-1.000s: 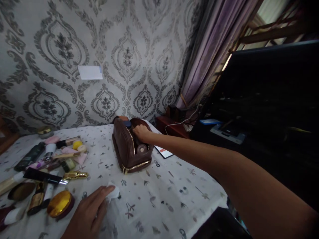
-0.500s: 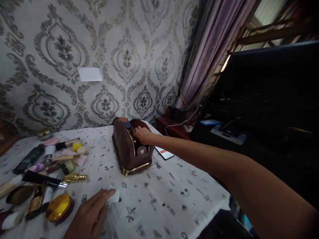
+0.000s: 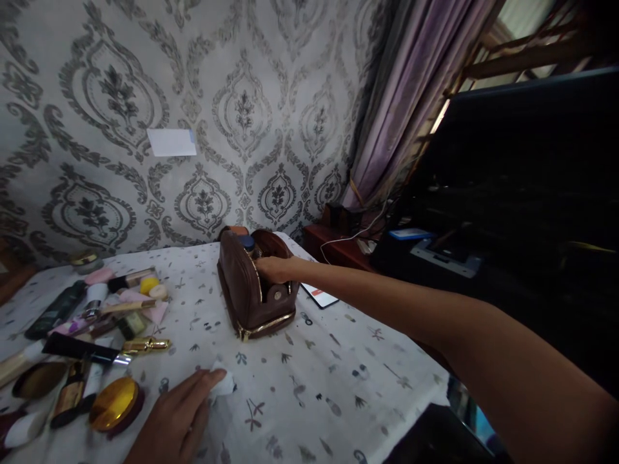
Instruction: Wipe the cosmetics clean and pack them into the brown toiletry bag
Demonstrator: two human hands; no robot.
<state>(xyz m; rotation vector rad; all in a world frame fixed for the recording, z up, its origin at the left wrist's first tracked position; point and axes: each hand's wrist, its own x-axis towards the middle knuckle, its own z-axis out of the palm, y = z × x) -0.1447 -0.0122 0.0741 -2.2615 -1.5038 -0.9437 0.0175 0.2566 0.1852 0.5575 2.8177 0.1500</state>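
A brown zipped bag (image 3: 246, 290) stands unzipped on the patterned white cloth. My right hand (image 3: 275, 269) reaches into its opening, the fingers hidden inside, so what they touch does not show. A dark blue item (image 3: 246, 243) pokes out near the bag's back edge. At the front left, my left hand (image 3: 181, 412) rests on the cloth with its fingers closed on a white tissue (image 3: 222, 383). Left of that hand lie a round gold compact (image 3: 115, 405), a gold tube (image 3: 146, 345) and a black tube (image 3: 82, 348).
Several cosmetics, including a dark green bottle (image 3: 57, 310) and a yellow sponge (image 3: 149, 285), spread over the left side. A phone (image 3: 319, 296) lies behind my right forearm. A red-brown stand (image 3: 333, 248) with cables and a large black object (image 3: 527, 193) are at right.
My right hand has gone deeper into the bag, and its fingers have dropped out of sight. The left hand stays on the tissue, almost unmoved.
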